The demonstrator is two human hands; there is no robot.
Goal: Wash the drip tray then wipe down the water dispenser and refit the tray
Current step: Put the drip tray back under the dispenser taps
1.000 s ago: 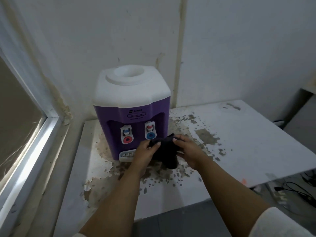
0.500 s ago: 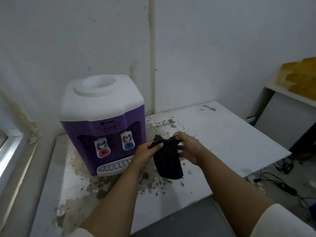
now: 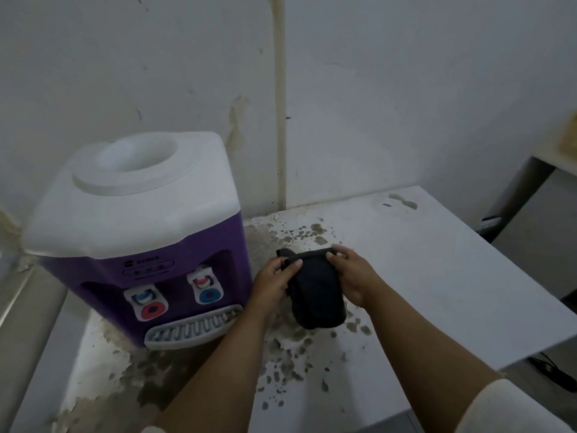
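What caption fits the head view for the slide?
Both hands, left and right, hold a dark cloth beside the purple water dispenser, drip tray fitted.

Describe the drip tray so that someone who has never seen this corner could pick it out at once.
Start at the purple water dispenser with the white top, standing on the stained white table by the wall. At the foot of its front, below the red tap and the blue tap, sits the drip tray. It is the only pale grey, slotted part, curving out from the purple body.
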